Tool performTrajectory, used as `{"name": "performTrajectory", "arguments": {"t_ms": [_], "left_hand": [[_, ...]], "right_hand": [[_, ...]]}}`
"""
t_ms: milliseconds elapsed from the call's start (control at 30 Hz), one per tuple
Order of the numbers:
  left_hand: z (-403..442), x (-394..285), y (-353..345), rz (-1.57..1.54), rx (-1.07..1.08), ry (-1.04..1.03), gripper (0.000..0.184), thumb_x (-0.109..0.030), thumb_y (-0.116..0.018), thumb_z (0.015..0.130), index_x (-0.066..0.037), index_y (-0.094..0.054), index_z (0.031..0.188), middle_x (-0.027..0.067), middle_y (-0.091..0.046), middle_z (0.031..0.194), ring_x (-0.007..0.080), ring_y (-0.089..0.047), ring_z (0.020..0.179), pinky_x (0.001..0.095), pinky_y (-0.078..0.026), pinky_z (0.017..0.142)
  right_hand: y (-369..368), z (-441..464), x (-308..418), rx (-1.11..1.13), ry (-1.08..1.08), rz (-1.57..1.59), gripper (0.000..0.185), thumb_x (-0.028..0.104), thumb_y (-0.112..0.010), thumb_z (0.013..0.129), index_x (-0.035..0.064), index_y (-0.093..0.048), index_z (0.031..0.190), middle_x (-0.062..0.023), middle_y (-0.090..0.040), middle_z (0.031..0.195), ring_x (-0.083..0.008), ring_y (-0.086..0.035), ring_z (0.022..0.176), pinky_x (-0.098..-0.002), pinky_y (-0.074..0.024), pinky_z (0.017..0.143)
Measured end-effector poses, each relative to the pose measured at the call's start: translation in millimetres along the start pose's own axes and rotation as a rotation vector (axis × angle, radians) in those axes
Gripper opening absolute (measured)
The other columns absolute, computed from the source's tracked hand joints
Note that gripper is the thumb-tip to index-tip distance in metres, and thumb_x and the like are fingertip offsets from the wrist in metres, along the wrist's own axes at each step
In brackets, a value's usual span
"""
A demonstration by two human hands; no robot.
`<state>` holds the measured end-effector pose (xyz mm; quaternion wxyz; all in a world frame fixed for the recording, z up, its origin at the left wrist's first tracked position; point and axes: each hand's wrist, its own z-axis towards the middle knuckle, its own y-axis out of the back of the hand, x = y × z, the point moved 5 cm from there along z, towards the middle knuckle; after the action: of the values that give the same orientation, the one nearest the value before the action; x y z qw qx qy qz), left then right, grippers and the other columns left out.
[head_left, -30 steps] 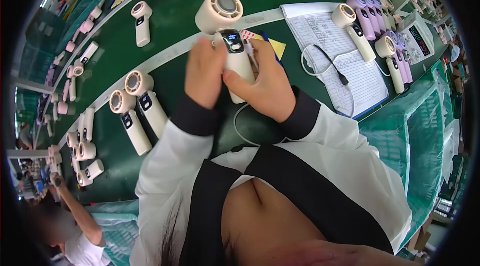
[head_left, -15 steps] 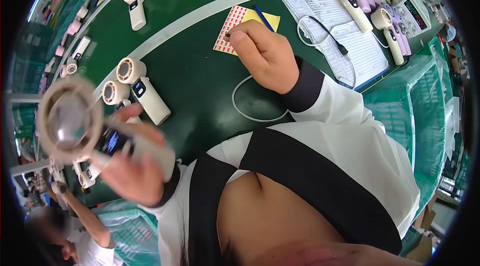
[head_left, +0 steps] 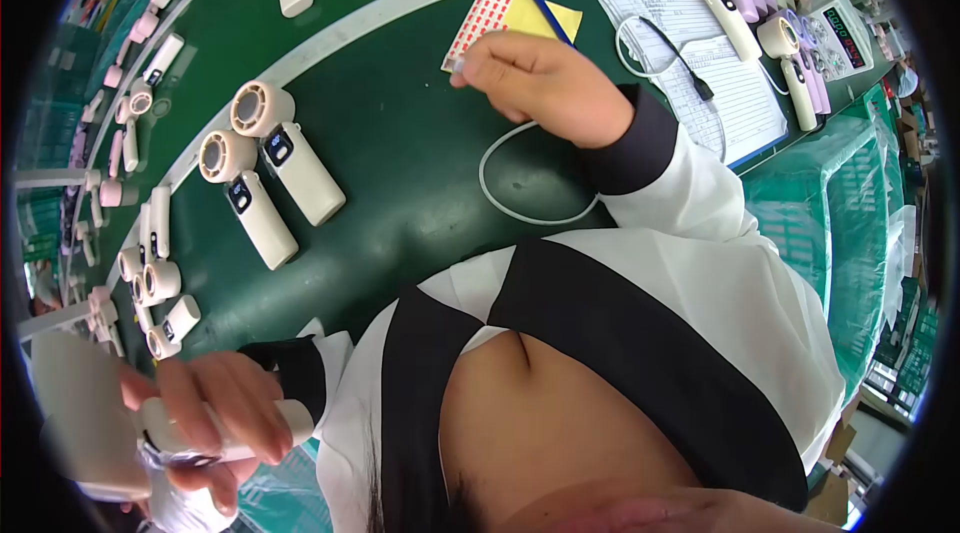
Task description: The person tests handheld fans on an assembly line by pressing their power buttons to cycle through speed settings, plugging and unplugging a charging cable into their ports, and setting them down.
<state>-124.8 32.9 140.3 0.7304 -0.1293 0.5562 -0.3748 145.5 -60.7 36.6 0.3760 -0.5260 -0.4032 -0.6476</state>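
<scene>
At the lower left, my left hand [head_left: 225, 413] is wrapped around the body of a cream handheld fan [head_left: 80, 413], its round head turned toward the left edge of the view. My right hand [head_left: 555, 88] is closed in a pinch over the table, its fingertips beside a sheet of red-printed stickers [head_left: 482, 21]. Something small and pale shows at those fingertips, too small to name. A white cable [head_left: 483, 183] loops out from beneath this hand. Two more cream handheld fans, one nearer [head_left: 262, 218] and one behind it [head_left: 305, 173], lie side by side between my hands.
A blue pen [head_left: 548, 15] lies on yellow paper by the stickers. At the right are printed sheets [head_left: 740, 103], a black-tipped cable [head_left: 700, 83], cream and purple fans and a meter with a digital display [head_left: 840, 33]. More fans [head_left: 160, 283] line the left; green lined crates [head_left: 850, 203] flank the table.
My left hand has carried the fan down and left, turning its head away from me. The view has shifted somewhat. My right hand remains pinched near the sticker sheet.
</scene>
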Motion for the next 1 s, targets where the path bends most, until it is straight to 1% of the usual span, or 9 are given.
{"name": "performTrajectory", "arguments": {"t_ms": [33,67,133,267,567,700,733,867,1000], "left_hand": [[-6.2,6.2,1.6,-0.091,0.037,0.200,0.075,-0.042,-0.063,0.078,0.001,-0.023,0.125,0.0238,-0.046,0.108,0.0205,-0.059,0.061,0.0267,-0.050,0.055],[4.8,26.5,-0.5,-0.093,0.029,0.191,0.075,-0.042,-0.063,0.078,0.001,-0.023,0.125,0.0238,-0.046,0.108,0.0205,-0.059,0.061,0.0267,-0.050,0.055],[11.0,45.9,22.5,0.709,-0.959,-0.515,0.067,-0.028,-0.058,0.083,0.002,-0.018,0.128,0.0295,-0.047,0.106,0.0259,-0.060,0.065,0.0284,-0.048,0.044],[58.2,97.7,67.4,0.001,-0.561,-0.087,0.066,-0.017,-0.057,0.079,0.002,-0.017,0.129,0.0301,-0.050,0.103,0.0286,-0.059,0.061,0.0285,-0.047,0.045],[62.7,118.2,77.5,0.050,-0.641,0.215,0.051,-0.017,-0.059,0.078,0.002,-0.033,0.118,0.0215,-0.057,0.084,0.0259,-0.059,0.062,0.0292,-0.047,0.047],[46.3,113.1,83.6,0.979,-1.082,0.432,0.041,-0.017,-0.058,0.079,0.003,-0.041,0.109,0.0180,-0.058,0.081,0.0227,-0.058,0.062,0.0280,-0.045,0.049],[44.7,116.1,82.3,0.979,-1.082,0.432,0.041,-0.017,-0.058,0.079,0.003,-0.041,0.109,0.0180,-0.058,0.081,0.0227,-0.058,0.062,0.0280,-0.045,0.049],[50.2,108.4,57.5,1.509,-0.923,-0.114,0.029,-0.014,-0.053,0.080,0.002,-0.046,0.103,0.0136,-0.058,0.078,0.0185,-0.055,0.059,0.0265,-0.043,0.050],[56.3,112.4,60.5,1.301,-1.122,-0.158,0.026,-0.012,-0.051,0.081,0.002,-0.047,0.103,0.0126,-0.058,0.077,0.0174,-0.054,0.058,0.0264,-0.043,0.050]], "right_hand": [[-2.7,0.9,-1.1,0.078,-0.047,0.097,0.023,0.022,-0.048,0.090,0.0012,-0.057,0.096,-0.0020,-0.054,0.079,-0.0093,-0.040,0.059,-0.0175,-0.0328,0.055],[-3.3,2.6,-0.1,0.088,-0.052,0.097,0.023,0.022,-0.048,0.090,0.0012,-0.057,0.096,-0.0020,-0.054,0.079,-0.0093,-0.040,0.059,-0.0175,-0.0328,0.055],[-4.3,5.3,7.0,0.050,0.063,0.210,0.030,0.026,-0.048,0.089,-0.0003,-0.056,0.101,-0.0026,-0.054,0.082,-0.0090,-0.040,0.062,-0.0170,-0.0319,0.056],[-3.5,3.5,15.1,0.050,0.152,0.331,0.037,0.030,-0.049,0.088,-0.0017,-0.055,0.105,-0.0032,-0.054,0.085,-0.0088,-0.040,0.067,-0.0169,-0.0319,0.059],[-4.8,-3.8,13.1,0.096,-0.010,0.203,0.035,0.031,-0.055,0.084,0.0005,-0.056,0.101,-0.0039,-0.053,0.082,-0.0103,-0.045,0.073,-0.0180,-0.0351,0.065],[-2.0,7.1,-11.3,-0.061,-0.015,0.364,0.032,0.031,-0.056,0.083,0.0021,-0.056,0.095,-0.0046,-0.052,0.081,-0.0111,-0.045,0.069,-0.0186,-0.0362,0.061],[-5.2,6.8,-11.3,-0.062,-0.015,0.364,0.032,0.031,-0.056,0.083,0.0021,-0.056,0.095,-0.0046,-0.052,0.081,-0.0111,-0.045,0.069,-0.0186,-0.0362,0.061],[-40.1,-3.4,-15.6,0.212,-0.423,1.189,0.025,0.028,-0.055,0.083,0.0037,-0.057,0.086,-0.0056,-0.052,0.078,-0.0107,-0.045,0.065,-0.0185,-0.0358,0.056],[-38.0,2.9,-20.5,0.314,-0.420,1.187,0.025,0.028,-0.055,0.084,0.0034,-0.057,0.086,-0.0059,-0.053,0.077,-0.0103,-0.044,0.063,-0.0185,-0.0352,0.054]]}}
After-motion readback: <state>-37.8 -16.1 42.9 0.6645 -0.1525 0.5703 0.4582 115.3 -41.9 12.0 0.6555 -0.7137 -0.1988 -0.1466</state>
